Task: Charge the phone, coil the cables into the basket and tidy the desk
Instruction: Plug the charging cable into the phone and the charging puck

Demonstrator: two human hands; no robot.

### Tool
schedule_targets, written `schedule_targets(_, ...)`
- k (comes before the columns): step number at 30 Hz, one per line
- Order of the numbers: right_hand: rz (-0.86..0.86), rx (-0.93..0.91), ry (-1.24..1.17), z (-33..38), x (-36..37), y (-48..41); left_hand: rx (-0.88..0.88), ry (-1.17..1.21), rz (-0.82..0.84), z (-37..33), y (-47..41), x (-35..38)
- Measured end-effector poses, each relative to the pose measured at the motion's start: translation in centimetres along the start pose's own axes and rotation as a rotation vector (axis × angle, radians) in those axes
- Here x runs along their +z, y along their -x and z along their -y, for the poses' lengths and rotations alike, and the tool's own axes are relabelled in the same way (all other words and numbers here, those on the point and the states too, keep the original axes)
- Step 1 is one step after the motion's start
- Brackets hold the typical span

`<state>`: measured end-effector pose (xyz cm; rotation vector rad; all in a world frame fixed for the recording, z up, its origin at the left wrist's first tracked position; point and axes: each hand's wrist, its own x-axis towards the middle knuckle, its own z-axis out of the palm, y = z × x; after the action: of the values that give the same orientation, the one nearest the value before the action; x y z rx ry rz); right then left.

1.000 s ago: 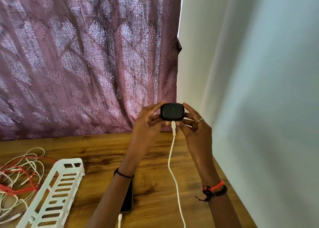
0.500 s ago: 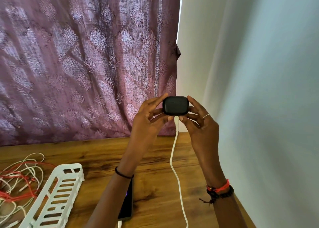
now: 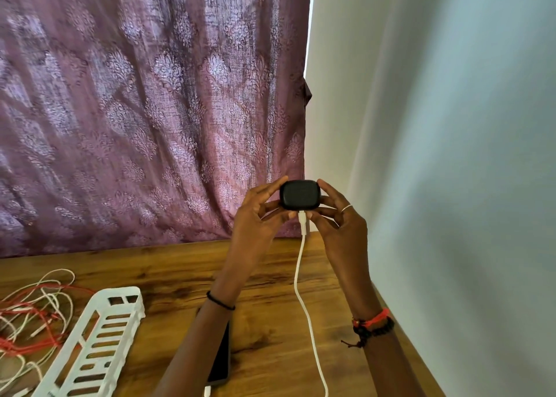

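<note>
Fingers (image 3: 272, 190) of the left hand (image 3: 255, 225) and fingers (image 3: 329, 190) of the right hand (image 3: 343, 231) pinch a small black charging case (image 3: 299, 194) between them, raised above the bench (image 3: 270, 276), in front of the purple curtain (image 3: 144, 111). Both sets narrow, closed on the case's two ends.

Head view: white charging cable (image 3: 304, 291) plugged into the case's underside, hanging down and trailing off the bottom edge. Phone (image 3: 221, 360) lies flat on the bench under the left forearm, a white plug at its lower end. White slotted basket (image 3: 96, 342) sits left of the phone, nothing visible inside. Tangle of red and white cables (image 3: 33, 315) lies loose beside the basket, uncoiled.

Judgement: the charging step is in hand; the phone looks connected, the case now on its lead. Next move calls for setting the case down without tugging the plug, then coiling the tangle.

Hard to make out: any indicator light on the case; the phone's connection, partly cut off; where either lead ends.
</note>
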<state>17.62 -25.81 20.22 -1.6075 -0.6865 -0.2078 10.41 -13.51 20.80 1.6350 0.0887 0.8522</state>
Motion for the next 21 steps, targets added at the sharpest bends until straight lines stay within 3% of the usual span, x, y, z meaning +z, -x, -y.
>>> schedule_targets(21, 0.23, 0.346, 0.115, -10.4, 3.6, 3.5, -0.349, -0.259, 0.008, 11.7, 3.8, -1.0)
